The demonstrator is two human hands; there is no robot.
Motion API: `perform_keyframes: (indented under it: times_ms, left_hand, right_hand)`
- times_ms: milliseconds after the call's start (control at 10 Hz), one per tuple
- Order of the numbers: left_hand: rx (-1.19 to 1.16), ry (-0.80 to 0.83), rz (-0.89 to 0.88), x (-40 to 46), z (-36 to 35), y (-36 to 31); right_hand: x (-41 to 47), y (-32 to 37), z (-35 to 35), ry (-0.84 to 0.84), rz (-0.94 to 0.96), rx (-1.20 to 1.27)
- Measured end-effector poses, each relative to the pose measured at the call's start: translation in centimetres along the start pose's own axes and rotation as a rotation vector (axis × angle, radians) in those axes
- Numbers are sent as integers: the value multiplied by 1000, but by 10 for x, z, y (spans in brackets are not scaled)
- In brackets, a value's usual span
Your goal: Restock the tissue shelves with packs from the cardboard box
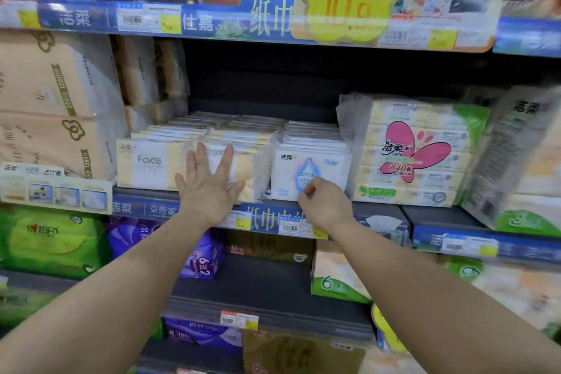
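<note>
A single wide-angle view is taken from head height, faced forward and slightly down, close to the blue-edged metal shop shelf (170, 209); both bare forearms are seen reaching in from below.

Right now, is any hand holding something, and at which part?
The left hand only presses flat on the yellow pack. The right hand touches the white pack at its lower front; a grip cannot be told.

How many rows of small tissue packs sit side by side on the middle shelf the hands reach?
3: cream Face-labelled plastic packs at left, cream packs behind the left hand, white blue-drop packs by the right hand. Rows behind may be hidden.
</note>
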State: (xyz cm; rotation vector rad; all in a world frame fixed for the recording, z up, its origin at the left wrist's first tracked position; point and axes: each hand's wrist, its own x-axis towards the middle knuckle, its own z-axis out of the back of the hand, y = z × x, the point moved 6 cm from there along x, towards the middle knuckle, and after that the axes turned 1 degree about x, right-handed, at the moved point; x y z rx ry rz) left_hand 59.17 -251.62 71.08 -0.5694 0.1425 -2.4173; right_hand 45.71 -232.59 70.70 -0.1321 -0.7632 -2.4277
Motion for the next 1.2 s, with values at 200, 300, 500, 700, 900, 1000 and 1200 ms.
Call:
perform_keyframes:
  times_ms: [200, 300, 500, 700, 900, 1000, 1200]
  left_hand:
    - [-16, -206, 13, -13, 13, -10]
    - [-55, -352, -24, -21, 17, -18]
    - [-138, -388, 40, -22, 7, -25]
    - [-191, -419, 78, -29, 4, -35]
    - [-198, -388, 134, -38, -3, -42]
    - [-170, -342, 148, -42, -5, -44]
    - [-31, -222, 122, -61, -1, -54]
  right_hand:
    - [-6, -11, 40, -268, 11, 91]
    - [-3, -27, 68, -449, -42, 176]
    - [10, -38, 67, -232, -22, 269]
    - [7, -41, 69, -25, 9, 264]
    - [-15, -58, 78, -32, 110, 265]
    - [-19, -67, 76, -47, 139, 136]
    - [-28, -67, 63, -94, 197, -190]
